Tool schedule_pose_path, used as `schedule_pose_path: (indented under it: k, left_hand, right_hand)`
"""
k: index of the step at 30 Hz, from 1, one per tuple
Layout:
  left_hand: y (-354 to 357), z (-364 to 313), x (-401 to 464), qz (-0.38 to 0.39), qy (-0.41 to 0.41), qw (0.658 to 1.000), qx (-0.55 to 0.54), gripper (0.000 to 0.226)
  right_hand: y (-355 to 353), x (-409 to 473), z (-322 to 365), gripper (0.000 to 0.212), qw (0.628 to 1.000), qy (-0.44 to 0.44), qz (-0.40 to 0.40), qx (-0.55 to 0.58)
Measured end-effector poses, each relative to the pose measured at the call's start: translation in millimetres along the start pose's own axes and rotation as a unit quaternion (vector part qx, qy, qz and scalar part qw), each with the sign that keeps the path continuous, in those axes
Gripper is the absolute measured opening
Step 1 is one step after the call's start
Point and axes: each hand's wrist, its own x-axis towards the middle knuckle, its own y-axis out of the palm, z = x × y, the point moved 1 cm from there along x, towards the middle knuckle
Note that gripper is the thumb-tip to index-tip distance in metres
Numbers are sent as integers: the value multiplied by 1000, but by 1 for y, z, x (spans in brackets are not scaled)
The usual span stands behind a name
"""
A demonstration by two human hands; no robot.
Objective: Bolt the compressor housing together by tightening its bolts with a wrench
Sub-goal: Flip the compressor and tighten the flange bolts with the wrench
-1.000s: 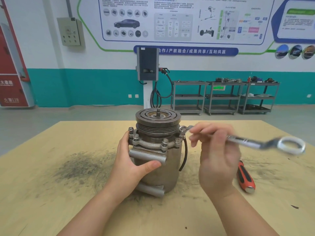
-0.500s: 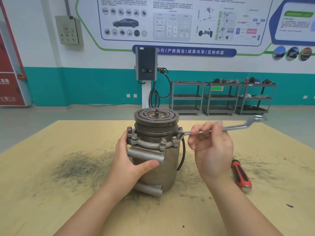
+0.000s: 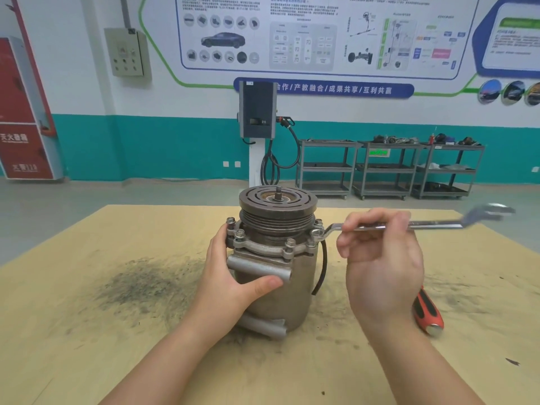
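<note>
A grey metal compressor housing [image 3: 287, 290] stands upright mid-table, a grooved pulley [image 3: 277, 209] on top and several bolts around its flange [image 3: 263, 247]. My left hand [image 3: 230, 276] wraps the housing's left side, thumb across the front under a horizontal tube. My right hand [image 3: 382, 258] grips the shaft of a silver ring wrench [image 3: 432, 225]. The wrench's near ring sits on the flange bolt [image 3: 317, 233] at the right side; its far end points right, blurred.
A red-and-black-handled screwdriver [image 3: 428, 312] lies on the wooden table [image 3: 87, 331] right of my right hand. A dark sooty smear marks the table left of the housing. A black cable hangs down the housing's right side. Carts and a charger stand far behind.
The wrench handle swung from near-right, toward me, back to far-right around the right flange bolt, then stayed roughly there. My left hand kept its hold on the housing.
</note>
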Motion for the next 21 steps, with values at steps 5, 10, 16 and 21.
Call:
schedule_pose_path:
  k: [5,10,16,21]
  left_hand:
    - [1,-1,-1,0,-13,1000,0,122]
    - [1,-4,-1,2,-15,1000,-5,111]
    - [0,-3,-1,10,-24,999,-30,99]
    - [5,1,-1,5,-19,999,-36,121]
  right_hand:
    - [-8,18,-8,44,967,224,-31,119]
    - [-14,32,-10,32,941,313,4,130]
    - [-11,-4,-4,32,996,32,59,-51]
    - [11,-40,-9,38,855,-265,222,-386]
